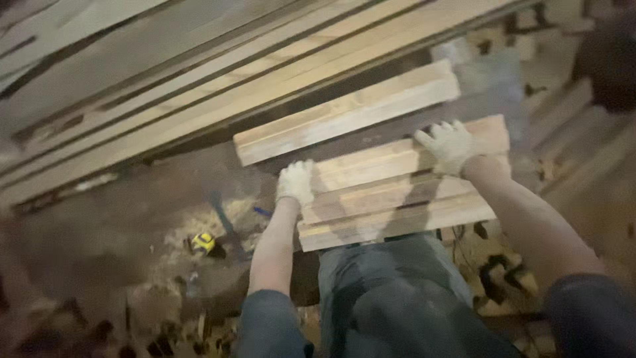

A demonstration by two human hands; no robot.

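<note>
A stack of short pale wooden boards [391, 199] is held in front of my body, above my grey trousers. My left hand [295, 181], in a white work glove, grips the stack's left end. My right hand [450, 144], also gloved, clasps the upper right edge of the stack. One more short board [344, 111] lies just beyond the stack, tilted up to the right; whether it rests on the stack or on the timber behind is unclear.
Long planks [199, 86] lie side by side across the upper left. A yellow tape measure [203, 242] sits on the sawdust-covered floor at lower left. More timber [583, 152] lies at the right. A dark round object [613, 59] is at the top right corner.
</note>
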